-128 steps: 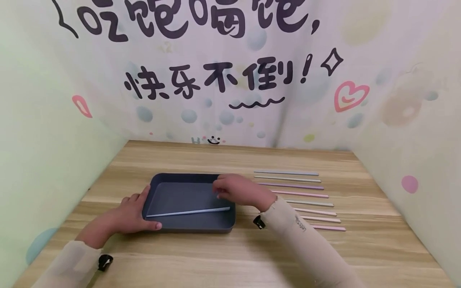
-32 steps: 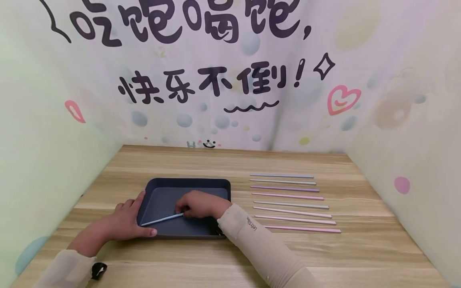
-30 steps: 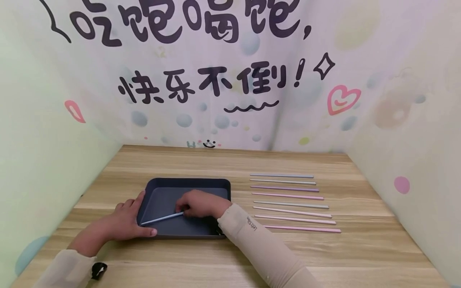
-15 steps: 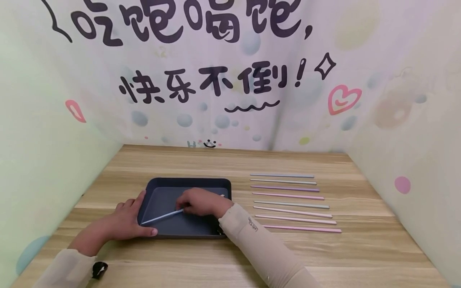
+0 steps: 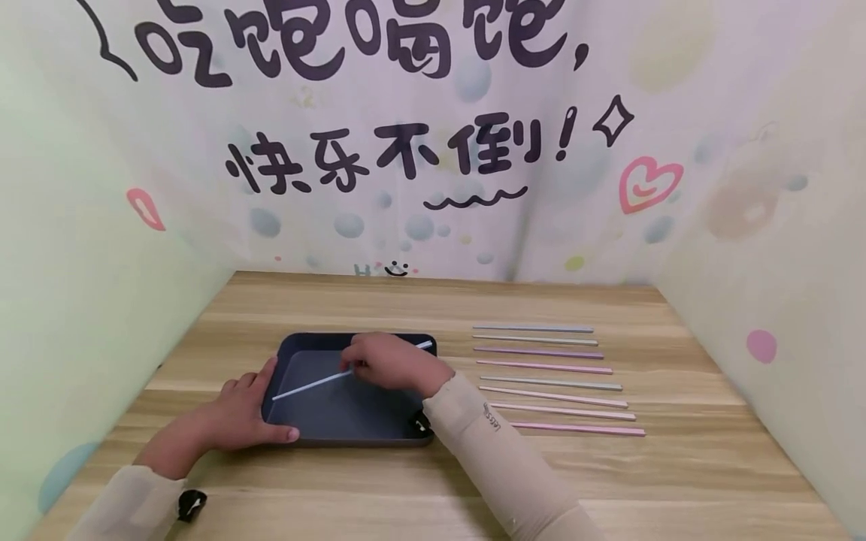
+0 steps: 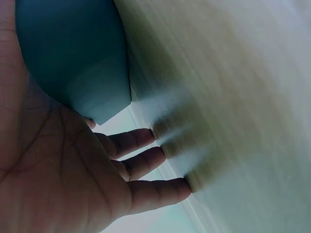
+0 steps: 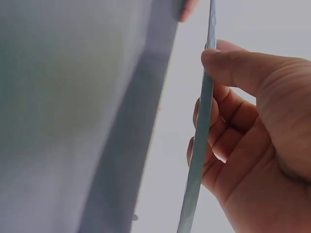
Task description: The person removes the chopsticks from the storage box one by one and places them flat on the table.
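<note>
In the head view a light blue chopstick (image 5: 311, 385) slants across the dark blue tray (image 5: 318, 432). My right hand (image 5: 399, 364) pinches it near its middle, and its far right end shows beyond the hand. The right wrist view shows the chopstick (image 7: 198, 155) between thumb and fingertips, raised off the tray floor. My left hand (image 5: 237, 413) lies against the tray's left end, thumb along the front wall. In the left wrist view the palm touches the tray's corner (image 6: 77, 58), with several fingers stretched out, their tips on the table.
Several chopsticks (image 5: 551, 382) in blue, pale, purple and pink lie in a row on the wooden table (image 5: 379, 496), right of the tray. A printed cloth wall (image 5: 419, 225) stands behind the table, with walls at both sides.
The light blue chopstick lay in the tray at first; my right hand came down, took hold of it and has now lifted it up and away from the front. The left hand stays put.
</note>
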### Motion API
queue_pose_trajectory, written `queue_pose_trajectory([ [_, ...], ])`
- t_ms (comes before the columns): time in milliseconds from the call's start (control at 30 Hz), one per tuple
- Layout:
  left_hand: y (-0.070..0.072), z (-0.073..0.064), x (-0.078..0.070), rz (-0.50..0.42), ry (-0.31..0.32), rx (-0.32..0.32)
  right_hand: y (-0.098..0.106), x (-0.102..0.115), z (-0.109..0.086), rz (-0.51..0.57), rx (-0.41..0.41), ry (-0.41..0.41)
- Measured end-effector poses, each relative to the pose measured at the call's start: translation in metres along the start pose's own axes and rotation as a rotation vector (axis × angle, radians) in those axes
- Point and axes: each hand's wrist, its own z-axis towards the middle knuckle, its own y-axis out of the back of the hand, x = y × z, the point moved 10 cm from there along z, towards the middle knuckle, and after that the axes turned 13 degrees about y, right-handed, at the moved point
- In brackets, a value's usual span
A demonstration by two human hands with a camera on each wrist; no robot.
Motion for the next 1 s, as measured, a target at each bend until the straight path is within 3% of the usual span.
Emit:
queue_pose_trajectory([
  [367, 0.001, 0.0, -0.001, 0.005, 0.009, 0.013, 0.04, 0.006, -0.027, -0.036, -0.07, -0.014],
  [700, 0.003, -0.001, -0.001, 0.005, -0.002, -0.005, 0.058, -0.013, -0.072, -0.068, -0.118, -0.067],
  [1000, -0.001, 0.0, 0.001, -0.004, 0.007, 0.025, 0.062, -0.03, -0.116, -0.057, -0.132, -0.128],
])
